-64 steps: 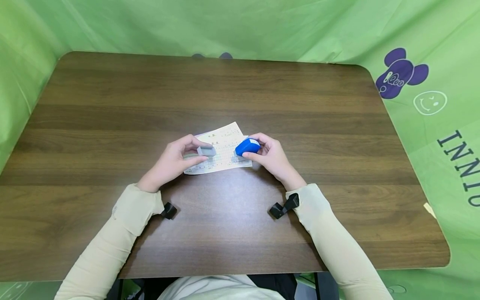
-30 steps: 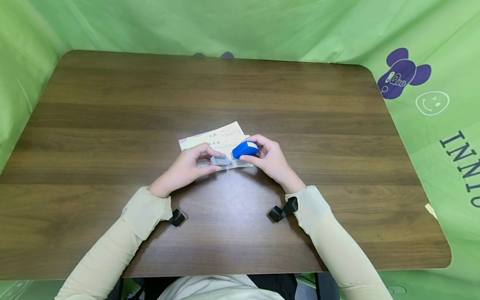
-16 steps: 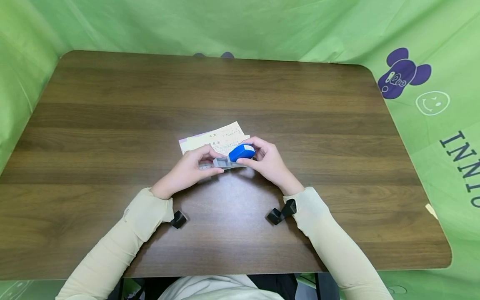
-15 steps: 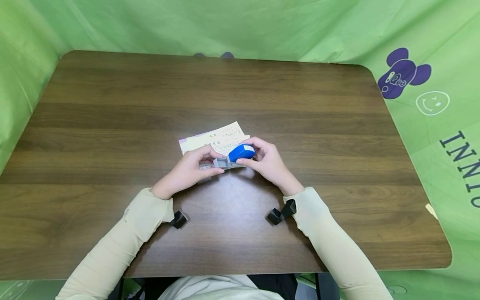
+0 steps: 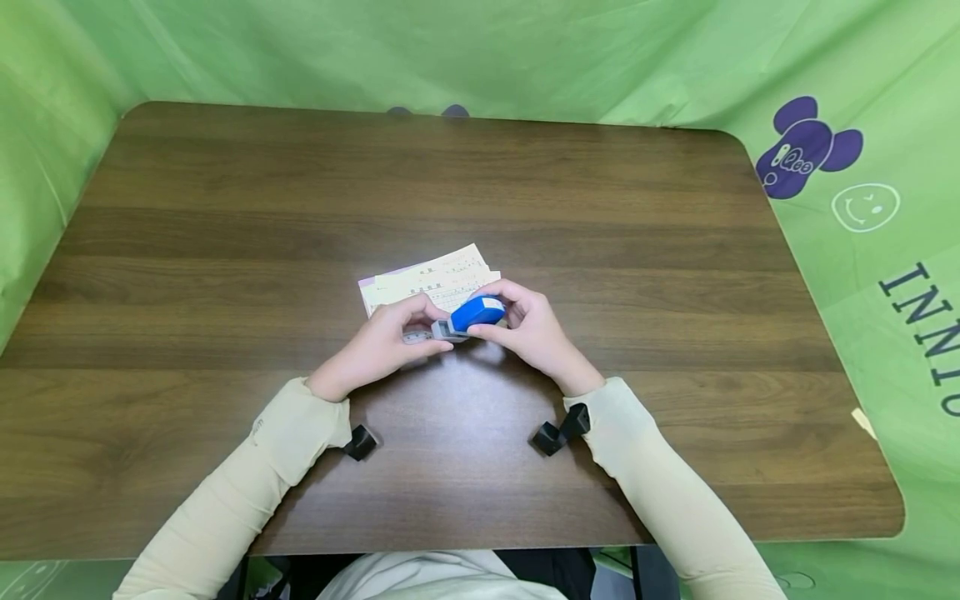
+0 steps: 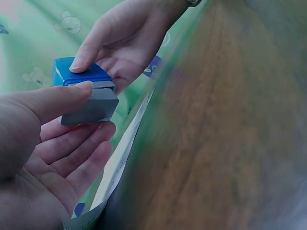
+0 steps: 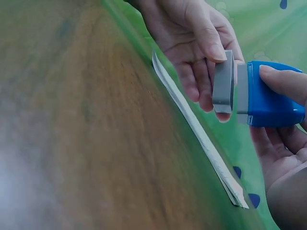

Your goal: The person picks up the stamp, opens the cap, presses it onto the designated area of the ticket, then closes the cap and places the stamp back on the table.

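Note:
My left hand (image 5: 378,346) pinches a small grey cap (image 5: 444,331) between thumb and fingers. In my right hand (image 5: 542,335) is a blue stamp (image 5: 477,312), gripped by its sides with the grey end facing the cap. The right wrist view shows a narrow gap between the cap's open side (image 7: 223,84) and the stamp's grey end (image 7: 242,91). From the left wrist, the stamp (image 6: 84,74) and cap (image 6: 93,108) look nearly touching. Both hands are raised over printed paper sheets (image 5: 431,279), whose near part they hide.
A brown wooden table (image 5: 480,192) spreads around the hands. Green printed cloth (image 5: 525,58) hangs behind it and along its sides. A small pale piece (image 5: 863,422) sits at the table's right edge. Black wrist cameras (image 5: 361,442) hang below both sleeves.
The left hand has moved right and nearer the body with the cap. The right hand has shifted slightly left and nearer, bringing the stamp close to the cap. The sheets stay put.

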The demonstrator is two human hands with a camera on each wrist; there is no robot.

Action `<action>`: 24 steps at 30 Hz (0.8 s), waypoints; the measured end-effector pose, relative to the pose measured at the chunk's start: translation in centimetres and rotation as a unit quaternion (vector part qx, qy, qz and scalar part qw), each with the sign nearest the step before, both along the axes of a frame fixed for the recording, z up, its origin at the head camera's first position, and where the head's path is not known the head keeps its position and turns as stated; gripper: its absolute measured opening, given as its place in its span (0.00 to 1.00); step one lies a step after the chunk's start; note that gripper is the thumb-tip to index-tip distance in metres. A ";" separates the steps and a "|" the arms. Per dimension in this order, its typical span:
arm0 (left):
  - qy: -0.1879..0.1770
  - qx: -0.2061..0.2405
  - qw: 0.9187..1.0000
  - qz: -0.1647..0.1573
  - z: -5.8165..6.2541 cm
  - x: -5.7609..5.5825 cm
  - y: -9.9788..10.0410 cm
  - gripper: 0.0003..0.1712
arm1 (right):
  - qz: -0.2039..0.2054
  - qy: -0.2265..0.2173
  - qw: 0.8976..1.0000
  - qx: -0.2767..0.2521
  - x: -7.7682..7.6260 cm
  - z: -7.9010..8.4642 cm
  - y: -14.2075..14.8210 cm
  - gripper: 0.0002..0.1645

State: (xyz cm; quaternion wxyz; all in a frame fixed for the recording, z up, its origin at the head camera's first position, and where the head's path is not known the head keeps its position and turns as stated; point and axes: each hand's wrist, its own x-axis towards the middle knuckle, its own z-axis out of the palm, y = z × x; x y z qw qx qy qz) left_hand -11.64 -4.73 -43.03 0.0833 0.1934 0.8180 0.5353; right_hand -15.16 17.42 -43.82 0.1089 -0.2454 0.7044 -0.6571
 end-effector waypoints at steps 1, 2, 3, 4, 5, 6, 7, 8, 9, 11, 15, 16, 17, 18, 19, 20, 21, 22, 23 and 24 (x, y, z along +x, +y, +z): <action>-0.002 0.001 1.000 -0.002 0.0 0.0 0.0 0.15 | 0.001 0.000 1.000 0.001 0.0 0.0 0.0 0.21; -0.005 0.003 1.000 -0.002 0.0 0.0 0.1 0.15 | 0.004 0.000 1.000 0.000 0.0 0.0 0.0 0.21; -0.007 0.003 1.000 -0.002 -0.1 -0.1 0.1 0.14 | 0.006 0.002 1.000 0.000 0.1 0.0 0.0 0.21; -0.009 0.003 1.000 -0.003 -0.1 -0.1 0.1 0.14 | 0.008 0.005 1.000 0.000 0.1 0.0 0.0 0.21; -0.010 0.002 1.000 -0.003 -0.1 -0.1 0.1 0.14 | 0.010 0.007 1.000 -0.001 0.1 0.0 0.0 0.21; -0.010 0.002 1.000 -0.003 -0.1 -0.1 0.1 0.14 | 0.012 0.009 1.000 -0.001 0.1 0.0 0.0 0.21; -0.010 0.001 1.000 -0.003 -0.1 -0.1 0.1 0.14 | 0.013 0.011 1.000 -0.002 0.2 0.1 0.0 0.21; -0.009 0.000 1.000 -0.003 -0.1 0.0 0.1 0.14 | 0.015 0.012 1.000 -0.003 0.2 0.1 0.0 0.21; -0.008 -0.001 1.000 -0.003 -0.1 0.0 0.1 0.14 | 0.015 0.014 1.000 -0.002 0.2 0.1 0.0 0.21; -0.009 0.001 1.000 -0.004 -0.1 0.0 0.2 0.14 | 0.017 0.015 1.000 -0.002 0.2 0.2 0.0 0.21; -0.011 0.006 1.000 -0.009 -0.3 -0.1 0.2 0.13 | 0.019 0.017 1.000 -0.003 0.3 0.2 0.0 0.21; -0.013 0.007 1.000 -0.010 -0.3 -0.1 0.3 0.13 | 0.019 0.017 1.000 -0.003 0.3 0.2 0.0 0.21; -0.014 0.008 1.000 -0.010 -0.3 -0.1 0.3 0.13 | 0.020 0.017 1.000 -0.004 0.3 0.2 0.0 0.21; -0.015 0.008 1.000 -0.011 -0.3 -0.1 0.3 0.13 | 0.022 0.017 1.000 -0.005 0.3 0.2 -0.1 0.21; -0.016 0.007 1.000 -0.010 -0.3 -0.1 0.3 0.13 | 0.023 0.016 1.000 -0.006 0.3 0.2 -0.1 0.21; -0.018 0.007 1.000 -0.009 -0.3 -0.1 0.3 0.13 | 0.025 0.015 1.000 -0.007 0.3 0.2 -0.1 0.21; -0.019 0.007 1.000 -0.009 -0.3 -0.1 0.3 0.13 | 0.026 0.015 1.000 -0.007 0.4 0.2 -0.1 0.21; -0.020 0.006 1.000 -0.009 -0.3 -0.1 0.3 0.13 | 0.027 0.015 0.999 -0.008 0.4 0.2 -0.1 0.21; -0.020 0.005 1.000 -0.008 -0.3 -0.1 0.3 0.13 | 0.028 0.015 0.999 -0.009 0.4 0.2 -0.1 0.22; -0.020 0.005 1.000 -0.008 -0.3 -0.1 0.3 0.13 | 0.028 0.015 0.999 -0.010 0.4 0.2 -0.1 0.22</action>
